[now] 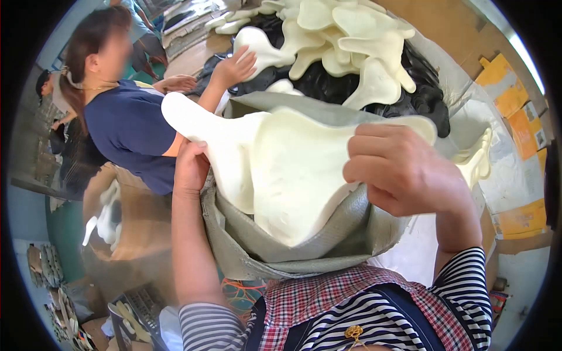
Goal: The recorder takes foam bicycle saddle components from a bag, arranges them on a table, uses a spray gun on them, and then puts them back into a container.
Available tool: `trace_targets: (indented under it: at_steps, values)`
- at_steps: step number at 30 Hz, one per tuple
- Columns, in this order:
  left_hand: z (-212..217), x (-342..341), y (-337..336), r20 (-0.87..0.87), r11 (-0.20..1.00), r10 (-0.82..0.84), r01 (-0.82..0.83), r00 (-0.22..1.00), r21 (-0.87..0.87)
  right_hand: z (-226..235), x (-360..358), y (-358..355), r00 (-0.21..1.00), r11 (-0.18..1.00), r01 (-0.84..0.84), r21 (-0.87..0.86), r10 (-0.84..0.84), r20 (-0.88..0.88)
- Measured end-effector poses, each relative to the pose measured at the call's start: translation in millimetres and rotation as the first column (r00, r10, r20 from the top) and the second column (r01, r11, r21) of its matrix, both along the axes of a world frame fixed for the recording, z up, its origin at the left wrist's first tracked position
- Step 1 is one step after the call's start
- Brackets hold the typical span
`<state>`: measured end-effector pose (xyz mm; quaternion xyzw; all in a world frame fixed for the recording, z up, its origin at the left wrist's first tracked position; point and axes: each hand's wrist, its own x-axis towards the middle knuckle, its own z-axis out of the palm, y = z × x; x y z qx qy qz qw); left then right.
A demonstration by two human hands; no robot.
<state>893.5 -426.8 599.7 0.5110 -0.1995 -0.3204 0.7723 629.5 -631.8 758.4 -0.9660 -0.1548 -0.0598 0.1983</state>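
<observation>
A grey-green woven sack (246, 260) stands mouth-up against my front. Two saddle-shaped pieces stick up out of it: a white one (228, 158) at the left, and a larger cream one (298, 181) that overlaps it. My left hand (192, 167) grips the white piece at its left edge, thumb on top, beside the sack's rim. With curled fingers, my right hand (404, 167) is closed at the narrow right end of the cream piece. Its fingertips are hidden, and I cannot tell whether it also touches the sack. The lower ends of both pieces are hidden inside the sack.
Ahead lies a heap of similar cream pieces (333, 35), with black pieces (433, 105) beneath. At the left, a co-worker (129, 117) reaches a hand (234, 67) to the heap. A cardboard box (140, 216) holding white pieces stands lower left.
</observation>
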Motion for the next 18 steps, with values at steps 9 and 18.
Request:
trace_targets:
  at_steps: [9,18]
  values:
    - [19.1,-115.7,-15.6,-0.095,0.976,-0.185,0.172,0.978,-0.132,20.5,-70.5,-34.7,0.75,0.904,0.184,-0.387,0.126,0.649]
    - [26.0,-282.2,-154.8,-0.208,0.799,-0.574,0.597,0.792,0.072,-115.2,-189.9,-63.5,0.953,-0.123,0.127,0.984,-0.261,-0.155]
